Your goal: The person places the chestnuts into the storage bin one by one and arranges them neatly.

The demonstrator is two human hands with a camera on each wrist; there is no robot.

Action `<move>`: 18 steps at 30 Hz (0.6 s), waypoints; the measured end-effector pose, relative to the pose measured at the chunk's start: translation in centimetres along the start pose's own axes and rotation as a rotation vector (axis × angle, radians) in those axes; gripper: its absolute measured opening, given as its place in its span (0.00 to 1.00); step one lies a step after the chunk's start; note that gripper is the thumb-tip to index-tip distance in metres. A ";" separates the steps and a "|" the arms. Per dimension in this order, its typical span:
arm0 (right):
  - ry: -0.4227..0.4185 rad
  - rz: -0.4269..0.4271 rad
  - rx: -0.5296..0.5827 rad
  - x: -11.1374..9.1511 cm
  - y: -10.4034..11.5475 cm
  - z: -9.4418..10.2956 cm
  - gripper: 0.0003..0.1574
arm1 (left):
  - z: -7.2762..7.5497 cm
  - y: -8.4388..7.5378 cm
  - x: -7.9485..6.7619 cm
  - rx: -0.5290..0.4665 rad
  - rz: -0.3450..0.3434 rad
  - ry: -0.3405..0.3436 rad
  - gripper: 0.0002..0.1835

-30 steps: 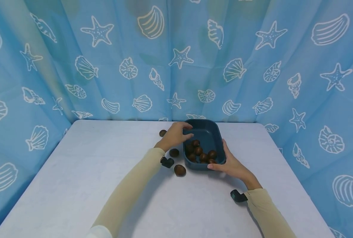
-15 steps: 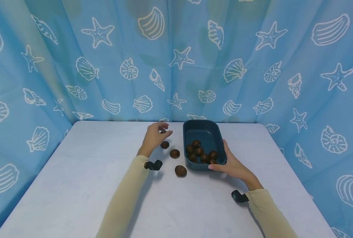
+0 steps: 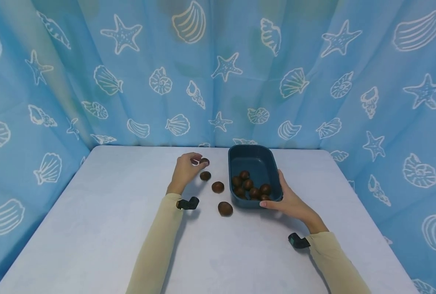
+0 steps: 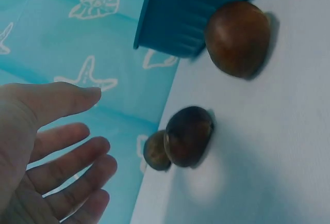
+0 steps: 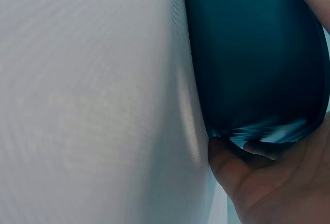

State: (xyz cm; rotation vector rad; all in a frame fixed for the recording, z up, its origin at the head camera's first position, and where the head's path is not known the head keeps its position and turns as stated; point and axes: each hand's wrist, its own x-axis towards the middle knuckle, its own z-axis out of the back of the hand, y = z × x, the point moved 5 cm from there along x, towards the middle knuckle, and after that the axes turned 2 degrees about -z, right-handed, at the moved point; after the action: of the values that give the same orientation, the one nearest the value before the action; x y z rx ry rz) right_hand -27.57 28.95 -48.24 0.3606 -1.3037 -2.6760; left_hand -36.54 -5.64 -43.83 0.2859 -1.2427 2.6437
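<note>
In the head view, my left hand (image 3: 183, 171) is over the far part of the table, its thumb and fingers parted beside the farthest chestnut (image 3: 204, 161). The left wrist view shows that hand (image 4: 15, 136) with loosely bent fingers and nothing between them. Nearby on the cloth lie a second chestnut (image 3: 205, 176), a third chestnut (image 3: 218, 187) and a nearer, larger-looking chestnut (image 3: 225, 208). My right hand (image 3: 295, 204) grips the near right corner of a dark blue plastic container (image 3: 254, 160), thumb on its front side. Several chestnuts (image 3: 248, 184) sit inside its near half.
A white cloth (image 3: 122, 204) covers the table. Behind and at both sides hangs a blue curtain (image 3: 137, 98) printed with shells and starfish. Each wrist carries a small black camera, such as the left one (image 3: 187, 203).
My left hand has moved left from over the container's rim to the farthest chestnut. The right hand keeps its grip on the container. The head view has shifted slightly.
</note>
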 end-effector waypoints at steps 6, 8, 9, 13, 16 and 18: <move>0.008 -0.011 -0.010 -0.1 -0.2 -0.1 0.85 | -0.1 0.9 -0.3 0.038 0.066 0.045 0.21; 0.010 -0.009 -0.007 0.0 -0.2 -0.1 0.85 | -0.2 1.2 -0.4 0.036 0.089 0.057 0.20; 0.009 -0.008 -0.006 0.0 -0.2 -0.1 0.84 | -0.3 1.3 -0.4 0.028 0.099 0.063 0.20; 0.005 -0.001 0.006 0.2 -0.1 0.0 0.84 | -1.0 1.6 -0.4 0.006 0.131 0.112 0.21; 0.008 0.002 0.009 0.3 0.0 0.0 0.84 | -1.3 1.9 -0.4 0.021 0.163 0.149 0.22; 0.012 0.004 0.009 0.4 0.0 -0.1 0.84 | -1.3 2.1 -0.5 0.039 0.182 0.167 0.22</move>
State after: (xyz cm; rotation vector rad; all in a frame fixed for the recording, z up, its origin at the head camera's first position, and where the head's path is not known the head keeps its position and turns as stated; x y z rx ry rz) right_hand -27.93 28.75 -48.33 0.3746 -1.3125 -2.6607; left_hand -36.71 -6.03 -46.34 -0.0454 -1.2165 2.7786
